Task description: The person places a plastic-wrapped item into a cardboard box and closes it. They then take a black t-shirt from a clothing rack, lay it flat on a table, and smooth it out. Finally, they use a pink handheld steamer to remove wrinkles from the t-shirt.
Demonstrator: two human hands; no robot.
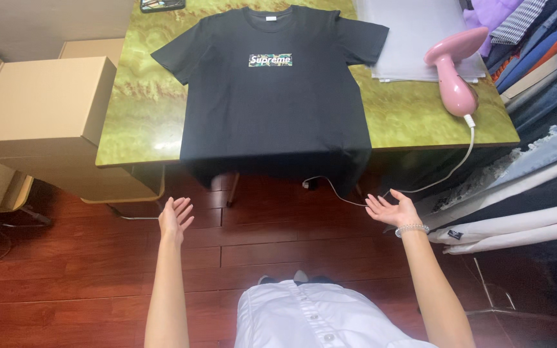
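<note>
A black T-shirt (275,96) with a small printed rectangle on the chest lies flat, front up, on a green marbled table (140,113). Its hem hangs over the near edge. My left hand (175,218) is held out below the table's edge, fingers apart, empty. My right hand (391,209), with a beaded bracelet on the wrist, is palm up, open and empty, just under the shirt's right hem corner. Neither hand touches the shirt.
A pink handheld steamer (454,67) lies on the table's right side, its white cord (420,187) trailing to the floor. Pale sheets (407,35) sit behind it. Cardboard boxes (43,106) stand at left. Folded and hanging clothes (543,96) fill the right. The floor is red wood.
</note>
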